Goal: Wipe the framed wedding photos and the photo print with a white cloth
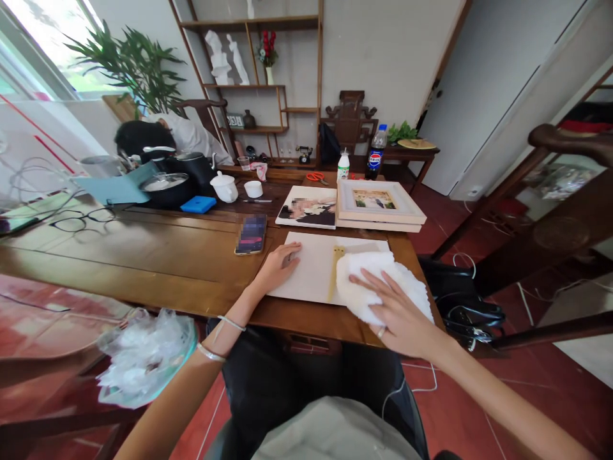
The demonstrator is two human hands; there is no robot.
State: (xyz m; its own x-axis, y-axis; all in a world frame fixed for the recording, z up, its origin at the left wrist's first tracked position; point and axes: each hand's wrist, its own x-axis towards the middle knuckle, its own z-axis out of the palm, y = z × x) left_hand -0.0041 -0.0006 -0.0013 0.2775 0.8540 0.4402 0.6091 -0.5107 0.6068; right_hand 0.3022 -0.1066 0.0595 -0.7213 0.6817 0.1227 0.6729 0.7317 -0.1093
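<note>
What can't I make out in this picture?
All in the head view:
- Panel: its lower right corner lies hidden under the cloth and right hand.
- Phone: screen pixelated.
- Photo: partly pixelated.
- Plastic bags: crumpled layers hide anything inside.
- Door: top cut off by the upper edge.

Reads as a home, likely a living room. Open wooden shelf unit (268, 22) holds white figurines (219, 61) and a vase (269, 76) of red flowers (269, 46); tall leafy plant (130, 67) stands near the window (55, 29). Carved dark-wood chair (352, 114) at the back, red tiled floor (460, 421) underfoot. Wooden worktop (182, 246) carries everyday household things: white teapot (225, 188), black pot (166, 197), mobile phone (251, 234), eyeglasses (86, 216).
</note>
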